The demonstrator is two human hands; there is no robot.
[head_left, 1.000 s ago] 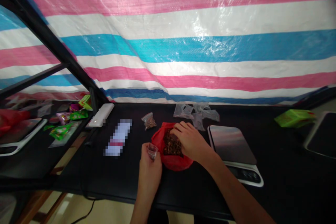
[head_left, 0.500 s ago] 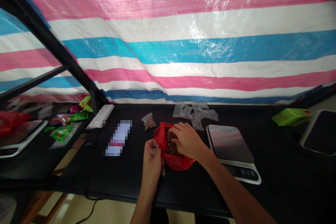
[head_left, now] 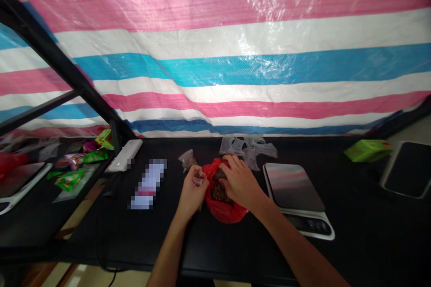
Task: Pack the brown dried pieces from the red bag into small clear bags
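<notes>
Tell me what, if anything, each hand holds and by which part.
The left hand holds a clear bag near its mouth. The right hand is at the opening of the red bag; whether it grips anything cannot be told.

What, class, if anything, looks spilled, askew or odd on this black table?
No spill shows: the loose brown pieces lie inside the red bag. The clear bags beyond it overlap at uneven angles, slightly untidy. Oddest is the pixelated patch left of the left hand: its blocky blur hides what it covers.
</notes>
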